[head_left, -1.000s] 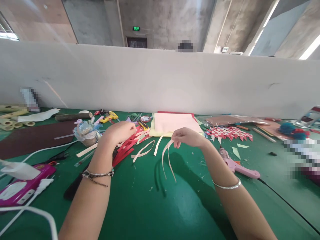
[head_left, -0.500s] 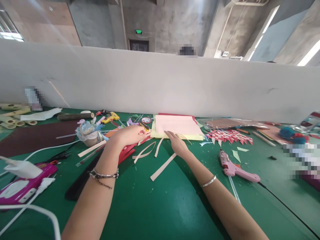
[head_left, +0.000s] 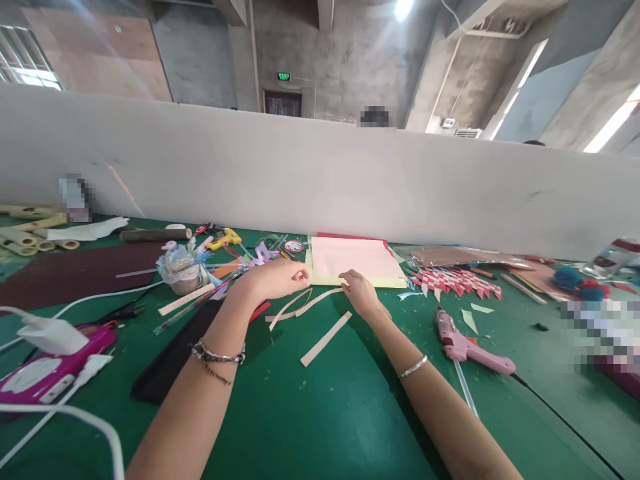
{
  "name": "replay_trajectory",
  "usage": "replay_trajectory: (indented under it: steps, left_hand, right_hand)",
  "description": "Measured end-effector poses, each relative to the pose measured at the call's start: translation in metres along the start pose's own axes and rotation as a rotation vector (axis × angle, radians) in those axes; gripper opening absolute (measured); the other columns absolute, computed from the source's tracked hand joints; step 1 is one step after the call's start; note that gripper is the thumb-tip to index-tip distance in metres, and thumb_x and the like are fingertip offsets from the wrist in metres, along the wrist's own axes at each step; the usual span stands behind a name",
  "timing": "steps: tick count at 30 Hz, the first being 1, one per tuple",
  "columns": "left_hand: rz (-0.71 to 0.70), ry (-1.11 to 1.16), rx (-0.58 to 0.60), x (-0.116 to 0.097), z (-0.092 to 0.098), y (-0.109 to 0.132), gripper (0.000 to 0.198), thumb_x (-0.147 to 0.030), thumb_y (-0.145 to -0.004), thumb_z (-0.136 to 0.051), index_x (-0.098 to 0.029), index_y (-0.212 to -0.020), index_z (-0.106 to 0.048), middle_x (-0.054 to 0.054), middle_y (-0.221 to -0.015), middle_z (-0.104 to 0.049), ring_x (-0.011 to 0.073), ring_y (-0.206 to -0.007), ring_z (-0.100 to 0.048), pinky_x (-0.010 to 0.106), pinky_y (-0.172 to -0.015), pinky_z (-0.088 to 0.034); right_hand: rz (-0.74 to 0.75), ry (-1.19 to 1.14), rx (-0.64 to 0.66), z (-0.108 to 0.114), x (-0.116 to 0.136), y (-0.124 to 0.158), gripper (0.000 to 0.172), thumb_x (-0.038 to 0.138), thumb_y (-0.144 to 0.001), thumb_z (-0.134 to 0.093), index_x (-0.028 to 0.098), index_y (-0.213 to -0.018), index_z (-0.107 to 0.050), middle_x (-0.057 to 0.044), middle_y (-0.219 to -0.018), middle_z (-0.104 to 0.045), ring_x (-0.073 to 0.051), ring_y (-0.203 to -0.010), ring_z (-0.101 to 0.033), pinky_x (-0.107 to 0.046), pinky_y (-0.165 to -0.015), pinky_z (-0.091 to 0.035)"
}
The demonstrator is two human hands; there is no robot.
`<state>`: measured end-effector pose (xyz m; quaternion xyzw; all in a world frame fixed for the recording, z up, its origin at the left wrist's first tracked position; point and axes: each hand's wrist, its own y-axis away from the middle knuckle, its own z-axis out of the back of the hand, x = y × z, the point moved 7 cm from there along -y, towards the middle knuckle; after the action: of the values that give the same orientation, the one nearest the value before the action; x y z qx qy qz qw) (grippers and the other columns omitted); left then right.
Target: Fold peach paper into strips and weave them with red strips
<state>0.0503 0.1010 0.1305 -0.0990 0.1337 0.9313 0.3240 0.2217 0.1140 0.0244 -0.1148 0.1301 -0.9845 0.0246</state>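
Note:
A stack of paper, pale pink sheet (head_left: 353, 259) on top with yellow sheet (head_left: 383, 282) and red edges showing beneath, lies at the foot of the partition. My right hand (head_left: 361, 297) is just in front of it, its fingertips closed on the end of a narrow pale paper strip (head_left: 320, 299). At the stack's left corner my left hand (head_left: 280, 279) is curled closed; what it pinches, if anything, is hidden. Between the hands lies a looped pale strip (head_left: 286, 310). Nearer to me rests a wider straight strip (head_left: 326, 339).
A pink glue gun (head_left: 473, 350) with its cord lies to the right, near red-and-white woven paper (head_left: 455, 281). On the left are a twine-wrapped pot (head_left: 183, 270), a black flat object (head_left: 173, 353), and a magenta power strip (head_left: 60, 367). A white partition (head_left: 320, 180) bounds the table.
My right hand has drawn back slightly off the papers, and the narrow strip's end has shifted right with it. My left hand moved a little right. The camera view tilted up.

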Motion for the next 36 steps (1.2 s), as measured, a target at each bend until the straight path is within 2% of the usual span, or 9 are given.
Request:
replay_trajectory:
  steps: [4, 9, 15, 20, 22, 26, 30, 32, 36]
  left_hand:
    - [-0.017, -0.008, 0.01, -0.002, -0.002, -0.001, 0.031, -0.034, -0.081, -0.039, -0.02, -0.1, -0.058, 0.004, -0.088, -0.064, 0.0171, -0.074, -0.058, 0.021, -0.057, -0.036]
    - [-0.04, 0.003, -0.017, -0.012, 0.001, 0.008, 0.028, -0.033, -0.081, -0.041, -0.02, -0.1, -0.058, 0.003, -0.084, -0.064, 0.0169, -0.07, -0.058, 0.022, -0.056, -0.036]
    - [-0.279, 0.172, -0.224, -0.044, 0.02, 0.028, 0.03, -0.039, -0.087, -0.039, -0.025, -0.108, -0.055, 0.001, -0.096, -0.062, 0.0171, -0.084, -0.058, 0.023, -0.066, -0.041]
    - [-0.347, 0.395, -0.42, -0.039, 0.016, 0.022, 0.04, -0.044, -0.086, -0.042, -0.025, -0.122, -0.045, 0.006, -0.122, -0.051, 0.0225, -0.11, -0.048, 0.032, -0.086, -0.04]
    - [-0.353, 0.539, -0.359, -0.037, -0.002, 0.016, 0.047, -0.045, -0.086, -0.044, -0.025, -0.127, -0.038, 0.008, -0.127, -0.048, 0.0239, -0.117, -0.044, 0.035, -0.093, -0.037]
    - [-0.329, 0.913, -0.096, -0.044, -0.054, 0.013, 0.058, -0.051, -0.081, -0.051, -0.023, -0.129, -0.035, 0.009, -0.128, -0.046, 0.0263, -0.119, -0.042, 0.038, -0.094, -0.037]
    - [-0.273, 1.294, 0.21, -0.061, -0.1, 0.016, 0.057, -0.06, -0.08, -0.044, -0.017, -0.118, -0.044, 0.01, -0.109, -0.058, 0.0238, -0.095, -0.059, 0.041, -0.092, -0.037]
    - [-0.262, 1.423, 0.328, -0.067, -0.113, 0.018, 0.061, -0.064, -0.083, -0.03, -0.014, -0.11, -0.051, 0.01, -0.098, -0.062, 0.0236, -0.087, -0.061, 0.042, -0.092, -0.036]
    - [-0.229, 1.586, 0.384, -0.063, -0.12, 0.02, 0.069, -0.066, -0.084, -0.018, -0.012, -0.106, -0.054, 0.011, -0.084, -0.066, 0.0235, -0.076, -0.063, 0.043, -0.087, -0.038]
  right_hand:
    - [0.023, -0.037, 0.053, -0.013, -0.003, 0.0, 0.022, 0.014, -0.086, -0.045, 0.018, -0.101, -0.06, -0.007, -0.106, -0.057, -0.017, -0.101, -0.052, -0.024, -0.075, -0.045]
    - [-0.006, -0.08, 0.063, -0.014, -0.007, 0.001, 0.018, 0.028, -0.088, -0.049, 0.014, -0.096, -0.058, -0.004, -0.098, -0.059, -0.013, -0.081, -0.057, -0.031, -0.07, -0.048]
    - [0.069, -0.199, -0.039, 0.031, 0.015, 0.006, 0.022, 0.013, -0.084, -0.045, 0.019, -0.082, -0.066, -0.004, -0.084, -0.062, -0.013, -0.067, -0.056, -0.023, -0.058, -0.039]
    - [0.204, -0.375, -0.127, 0.079, 0.05, 0.023, 0.025, 0.019, -0.085, -0.041, 0.021, -0.092, -0.065, -0.002, -0.083, -0.065, -0.011, -0.066, -0.055, -0.022, -0.059, -0.04]
    - [0.228, -0.493, -0.143, 0.091, 0.059, 0.036, 0.026, 0.022, -0.085, -0.04, 0.021, -0.092, -0.065, -0.002, -0.082, -0.066, -0.012, -0.064, -0.056, -0.022, -0.057, -0.042]
    - [0.135, -0.868, -0.138, 0.093, 0.06, 0.061, 0.017, 0.025, -0.075, -0.055, 0.018, -0.086, -0.065, -0.004, -0.076, -0.068, -0.015, -0.062, -0.06, -0.024, -0.055, -0.045]
    - [0.059, -0.771, -0.185, 0.082, 0.056, 0.082, 0.013, 0.021, -0.074, -0.053, 0.018, -0.081, -0.063, 0.0, -0.063, -0.063, -0.012, -0.053, -0.054, -0.021, -0.048, -0.041]
    - [0.107, -0.723, -0.223, 0.078, 0.058, 0.089, 0.015, 0.021, -0.079, -0.049, 0.018, -0.08, -0.064, 0.001, -0.061, -0.059, -0.011, -0.053, -0.051, -0.02, -0.048, -0.039]
    - [0.19, -0.685, -0.308, 0.073, 0.057, 0.096, 0.023, 0.017, -0.083, -0.044, 0.019, -0.08, -0.067, -0.001, -0.064, -0.057, -0.01, -0.054, -0.049, -0.021, -0.049, -0.039]
